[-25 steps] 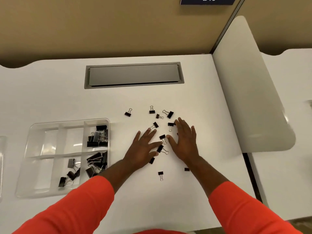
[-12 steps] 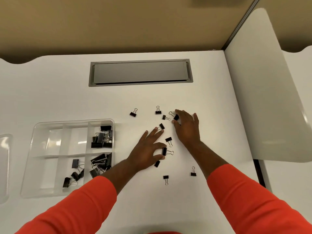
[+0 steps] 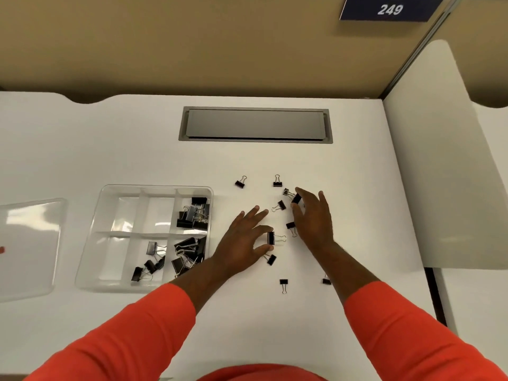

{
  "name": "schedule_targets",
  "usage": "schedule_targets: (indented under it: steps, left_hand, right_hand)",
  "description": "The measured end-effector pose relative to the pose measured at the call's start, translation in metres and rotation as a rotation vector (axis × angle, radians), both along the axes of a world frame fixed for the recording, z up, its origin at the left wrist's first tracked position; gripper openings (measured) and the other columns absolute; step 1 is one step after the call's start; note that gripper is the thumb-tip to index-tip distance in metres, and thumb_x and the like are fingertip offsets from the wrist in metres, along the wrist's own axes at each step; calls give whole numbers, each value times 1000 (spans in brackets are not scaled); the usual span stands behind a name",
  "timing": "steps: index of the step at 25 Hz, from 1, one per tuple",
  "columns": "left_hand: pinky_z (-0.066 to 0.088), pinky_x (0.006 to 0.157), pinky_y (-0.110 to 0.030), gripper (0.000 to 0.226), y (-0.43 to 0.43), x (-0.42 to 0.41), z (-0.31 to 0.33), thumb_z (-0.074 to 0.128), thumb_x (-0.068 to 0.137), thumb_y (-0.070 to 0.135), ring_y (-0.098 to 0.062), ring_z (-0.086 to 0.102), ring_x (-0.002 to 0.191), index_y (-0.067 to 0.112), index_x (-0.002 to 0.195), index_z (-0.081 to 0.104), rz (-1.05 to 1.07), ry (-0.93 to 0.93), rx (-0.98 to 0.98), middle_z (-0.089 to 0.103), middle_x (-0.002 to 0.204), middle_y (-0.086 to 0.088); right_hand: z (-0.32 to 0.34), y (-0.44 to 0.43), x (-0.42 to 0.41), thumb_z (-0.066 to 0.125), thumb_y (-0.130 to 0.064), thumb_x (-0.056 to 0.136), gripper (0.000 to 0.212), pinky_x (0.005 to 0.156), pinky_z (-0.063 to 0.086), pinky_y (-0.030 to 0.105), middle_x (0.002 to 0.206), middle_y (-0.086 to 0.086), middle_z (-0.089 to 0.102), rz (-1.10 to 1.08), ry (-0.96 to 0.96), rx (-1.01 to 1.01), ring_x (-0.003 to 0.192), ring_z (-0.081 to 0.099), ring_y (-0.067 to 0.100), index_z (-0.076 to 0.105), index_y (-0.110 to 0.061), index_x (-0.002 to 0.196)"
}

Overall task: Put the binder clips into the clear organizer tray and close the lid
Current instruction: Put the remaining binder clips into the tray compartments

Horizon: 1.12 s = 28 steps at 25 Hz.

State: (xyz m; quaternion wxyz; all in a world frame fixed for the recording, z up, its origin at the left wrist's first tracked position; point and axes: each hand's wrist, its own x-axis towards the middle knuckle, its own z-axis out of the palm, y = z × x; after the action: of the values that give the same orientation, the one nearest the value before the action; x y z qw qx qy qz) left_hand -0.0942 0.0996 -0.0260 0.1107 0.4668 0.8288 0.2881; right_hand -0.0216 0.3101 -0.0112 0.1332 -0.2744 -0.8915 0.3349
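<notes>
— Fingers (image 3: 260, 229) of the left hand (image 3: 242, 243), how do they sit?
— Index and thumb pinch a binder clip (image 3: 271, 238); the others are spread. The right hand (image 3: 313, 218) pinches a second clip (image 3: 296, 199).
— And the rest?
— Loose clips (image 3: 277, 182) lie scattered on the white desk (image 3: 110, 149) around both hands. More sit in three compartments of the clear tray (image 3: 156, 187), with its lid (image 3: 30, 243) off and lying to its left.

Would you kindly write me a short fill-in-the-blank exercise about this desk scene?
1. The clear tray has ____ compartments.
2. Its lid lies to the tray's ____.
3. The left hand and right hand each pinch a binder ____.
4. The wall sign reads ____.
Missing words: six; left; clip; 249.
</notes>
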Motion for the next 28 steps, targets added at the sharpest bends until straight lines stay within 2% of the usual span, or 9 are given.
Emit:
schedule_targets:
  steps: [3,5,7,11,16,21,24,25,28]
  left_hand:
    - [19,121,-45,41,-18,1,11,63,89,48,-14,18,150,24,122,63,41,17,40,39,155,1]
    - [19,121,-44,41,-31,2,17,68,88,46,-13,19,150,24,123,63,70,29,54,40,154,1]
    - [19,121,-43,42,-49,3,23,69,88,45,-12,19,149,24,124,63,98,47,67,41,154,1]
    - [24,118,-42,43,-95,-2,30,71,86,46,-12,25,148,22,122,65,145,62,104,45,151,1]
    - [30,116,-47,43,-169,-19,35,74,83,45,-12,33,143,22,119,68,239,45,134,50,147,2]
    - [25,118,-43,46,-237,-38,30,64,87,55,-10,28,146,22,119,67,295,95,139,50,146,3]
    - [26,117,-47,47,-269,-44,24,62,87,56,-12,28,146,23,120,66,292,92,122,49,147,3]
    - [26,117,-48,49,-278,-45,21,61,86,57,-12,27,146,23,122,65,286,90,112,48,148,3]
    - [19,120,-48,63,-298,-48,14,58,85,64,-11,19,149,24,134,57,250,90,42,40,154,3]
  right_hand:
    - [2,-30,10,60,-18,98,40,122,17,28,135,-3,63,-10,13,-67,139,38,14,58,-18,137]
    - [8,-52,19,61,-18,98,39,120,28,42,135,-5,63,-24,14,-120,141,32,9,59,-18,137]
    - [13,-75,28,62,-17,97,39,119,30,44,137,-5,62,-4,37,-122,143,28,2,59,-18,136]
    - [16,-119,36,65,-20,96,41,114,34,40,139,-5,60,-35,19,-151,148,31,28,58,-22,137]
    - [31,-175,26,70,-7,91,38,112,39,55,125,3,68,-11,135,-65,130,31,4,63,-9,129]
    - [41,-233,4,72,-7,90,37,111,39,56,122,6,70,5,175,11,126,32,5,65,-7,126]
    - [43,-262,-9,71,-9,91,37,116,32,50,122,2,70,52,183,51,125,32,-22,65,-10,127]
    - [42,-271,-12,70,-12,92,37,118,29,48,123,0,69,68,171,70,123,37,-22,63,-13,128]
    - [34,-293,-19,67,-21,94,39,121,23,44,128,-5,67,104,120,106,121,57,3,60,-18,132]
